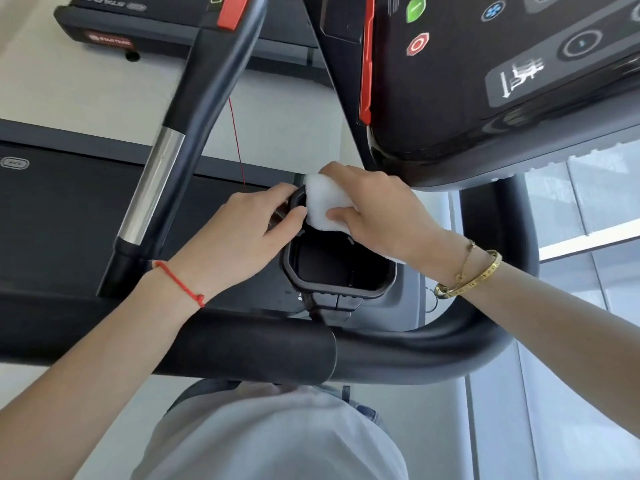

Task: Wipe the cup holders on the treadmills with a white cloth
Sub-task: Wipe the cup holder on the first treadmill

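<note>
Treadmill belt (62,216) fills the left side, dark, with a second treadmill (104,32) further off at top left. Console (485,81) sits top right, black panel with a red stop button (418,44) and a green button (415,8). Thick black handlebar (242,344) runs across the lower middle and curves up on the right; a side rail (194,109) with a chrome section slants up to the left. Person's grey shirt (277,438) shows at the bottom. Cup holder (332,292) is center frame, black, roughly octagonal rim, mounted just above the handlebar and below the console; the inside looks dark, contents not discernible. Left hand (239,237) grips the far-left rim of the cup holder, thumb and fingers curled narrowly around the edge; thin red string bracelet (180,284) on that wrist. Right hand (381,209) holds the white cloth (323,204), fingers curled over it and thumb pressed into its lower side, pushing it against the far rim of the cup holder right beside the left thumb. Part of the cloth trails under the right palm. Two gold bracelets (467,275) on the right wrist. Thin red cord (237,143) hangs down from near the console toward the belt.
</note>
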